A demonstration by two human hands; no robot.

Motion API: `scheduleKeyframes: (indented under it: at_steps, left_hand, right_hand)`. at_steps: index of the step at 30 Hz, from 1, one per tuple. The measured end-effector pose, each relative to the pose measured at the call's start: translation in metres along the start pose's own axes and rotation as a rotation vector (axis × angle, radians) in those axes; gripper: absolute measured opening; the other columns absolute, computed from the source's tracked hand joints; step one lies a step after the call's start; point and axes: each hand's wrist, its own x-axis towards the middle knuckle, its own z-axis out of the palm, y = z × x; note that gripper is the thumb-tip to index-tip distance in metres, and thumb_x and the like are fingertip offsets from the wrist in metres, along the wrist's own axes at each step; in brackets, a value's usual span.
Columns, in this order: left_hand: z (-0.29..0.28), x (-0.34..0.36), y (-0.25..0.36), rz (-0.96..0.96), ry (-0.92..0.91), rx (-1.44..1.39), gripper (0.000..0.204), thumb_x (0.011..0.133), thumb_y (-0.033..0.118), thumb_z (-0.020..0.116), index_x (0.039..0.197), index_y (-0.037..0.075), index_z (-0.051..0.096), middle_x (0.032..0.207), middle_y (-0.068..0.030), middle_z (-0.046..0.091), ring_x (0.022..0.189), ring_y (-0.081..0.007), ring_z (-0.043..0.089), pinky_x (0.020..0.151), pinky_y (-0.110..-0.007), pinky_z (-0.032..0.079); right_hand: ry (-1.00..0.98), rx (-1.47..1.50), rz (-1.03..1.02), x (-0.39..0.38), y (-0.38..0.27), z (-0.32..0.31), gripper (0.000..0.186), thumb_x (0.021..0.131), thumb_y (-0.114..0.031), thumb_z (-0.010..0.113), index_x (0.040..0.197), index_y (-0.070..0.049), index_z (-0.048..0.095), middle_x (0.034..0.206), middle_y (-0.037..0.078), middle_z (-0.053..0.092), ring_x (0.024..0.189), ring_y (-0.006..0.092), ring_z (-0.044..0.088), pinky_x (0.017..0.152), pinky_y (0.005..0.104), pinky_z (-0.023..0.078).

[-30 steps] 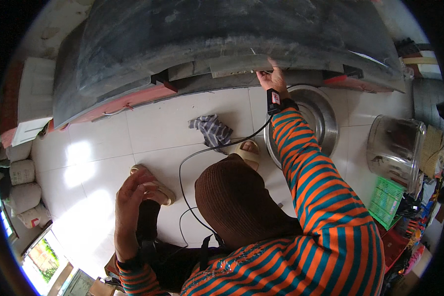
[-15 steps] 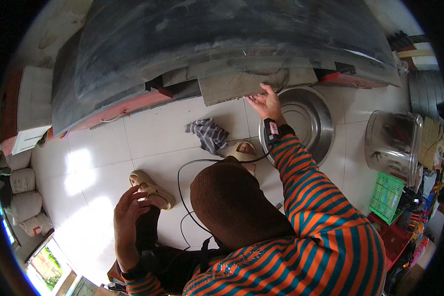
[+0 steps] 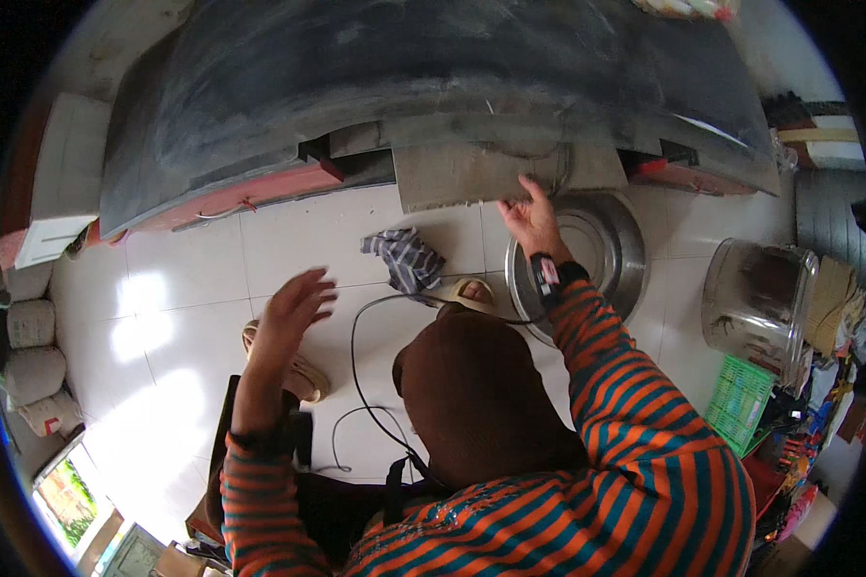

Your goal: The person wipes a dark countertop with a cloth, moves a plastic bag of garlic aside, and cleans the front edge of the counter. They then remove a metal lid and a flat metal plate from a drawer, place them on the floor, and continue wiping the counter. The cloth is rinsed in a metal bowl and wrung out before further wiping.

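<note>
My right hand (image 3: 529, 216) grips the lower edge of a flat grey slab (image 3: 452, 173) that sticks out from under the dark curved counter (image 3: 404, 77). A black band sits on that wrist, and the sleeve is striped orange and blue. My left hand (image 3: 293, 308) is raised above the white tiled floor (image 3: 183, 288) with its fingers spread and nothing in it. It hovers over a tan sandal (image 3: 303, 375). A brown head covering (image 3: 471, 394) hides the floor in front of me.
A steel basin (image 3: 601, 250) lies just right of the slab. A checked cloth (image 3: 404, 258), a second sandal (image 3: 470, 288) and a black cable (image 3: 356, 356) lie on the tiles. At the right are a steel pot (image 3: 755, 298) and a green crate (image 3: 736, 404); sacks (image 3: 29, 337) stand at the left.
The grey slab has slid out from under the counter with my right hand on it. My left hand has lifted off the sandal and opened its fingers.
</note>
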Motion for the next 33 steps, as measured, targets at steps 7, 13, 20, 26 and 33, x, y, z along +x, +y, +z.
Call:
scheduleKeyframes:
  at_steps: [7,13,20,26,33]
  left_hand:
    - [0.099,0.131,-0.037,-0.083,-0.103,-0.676,0.062,0.101,0.039,0.061,0.146,0.000,0.043,0.137,-0.0138,0.056,0.126,-0.0263,0.055,0.109,-0.040,0.043]
    - [0.139,0.127,-0.068,-0.141,-0.107,-0.548,0.053,0.096,0.028,0.069,0.142,0.010,0.049,0.142,-0.0126,0.050,0.130,-0.0305,0.050,0.110,-0.046,0.042]
    - [0.151,0.090,-0.091,-0.082,-0.172,-0.837,0.053,0.095,0.020,0.067,0.142,0.005,0.046,0.138,-0.0119,0.056,0.129,-0.0299,0.052,0.110,-0.048,0.042]
    - [0.151,0.069,-0.109,-0.138,-0.097,-0.936,0.060,0.093,0.027,0.070,0.142,0.004,0.046,0.137,-0.0110,0.058,0.126,-0.0290,0.054,0.109,-0.048,0.042]
    - [0.144,0.061,-0.112,-0.136,-0.109,-0.993,0.064,0.089,0.032,0.073,0.139,0.001,0.049,0.135,-0.0138,0.058,0.125,-0.0311,0.055,0.109,-0.048,0.042]
  right_hand:
    - [0.119,-0.212,0.076,-0.079,-0.006,-0.006,0.018,0.096,-0.015,0.068,0.110,-0.005,0.064,0.108,0.010,0.071,0.105,0.0246,0.065,0.097,0.0375,0.051]
    - [0.068,-0.387,0.175,-0.112,-0.024,-0.021,0.025,0.100,-0.019,0.063,0.118,-0.001,0.061,0.119,0.010,0.067,0.113,0.0225,0.063,0.105,0.0364,0.048]
    - [-0.030,-0.649,0.266,-0.132,-0.033,-0.036,0.044,0.104,-0.023,0.057,0.139,0.002,0.048,0.142,0.012,0.055,0.129,0.0214,0.053,0.112,0.0345,0.043]
    - [0.050,-0.543,0.503,-0.143,-0.036,-0.018,0.046,0.104,-0.024,0.055,0.140,0.002,0.047,0.142,0.011,0.055,0.127,0.0229,0.056,0.111,0.0369,0.044]
    - [0.001,-0.597,0.568,-0.157,-0.039,0.006,0.051,0.103,-0.033,0.059,0.139,0.001,0.048,0.138,0.017,0.057,0.124,0.0301,0.058,0.109,0.0400,0.046]
